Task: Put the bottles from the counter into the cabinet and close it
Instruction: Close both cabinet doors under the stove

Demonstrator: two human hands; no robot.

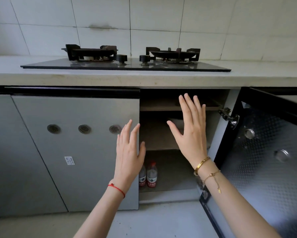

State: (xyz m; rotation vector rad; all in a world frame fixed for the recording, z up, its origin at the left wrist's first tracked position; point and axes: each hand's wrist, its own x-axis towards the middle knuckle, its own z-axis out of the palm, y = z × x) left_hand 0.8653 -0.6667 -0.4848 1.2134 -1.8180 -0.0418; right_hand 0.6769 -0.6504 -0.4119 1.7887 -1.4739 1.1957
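2 bottles (148, 175) stand inside cabinet (170, 194); both hands, left (129, 152) & right (190, 133), spread wide, empty. Next, probably: swing open door (264, 152) shut.

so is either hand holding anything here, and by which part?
Nothing held. Left hand and right hand are both open and empty, fingers spread, before the open cabinet.

Both forearms are showing bare, with no sleeves. The left hand (129, 152) is wearing a thin red string bracelet (117, 189). The right hand (189, 130) is wearing a gold bangle (201, 164) and a fine gold chain (211, 176) with a dangling charm.
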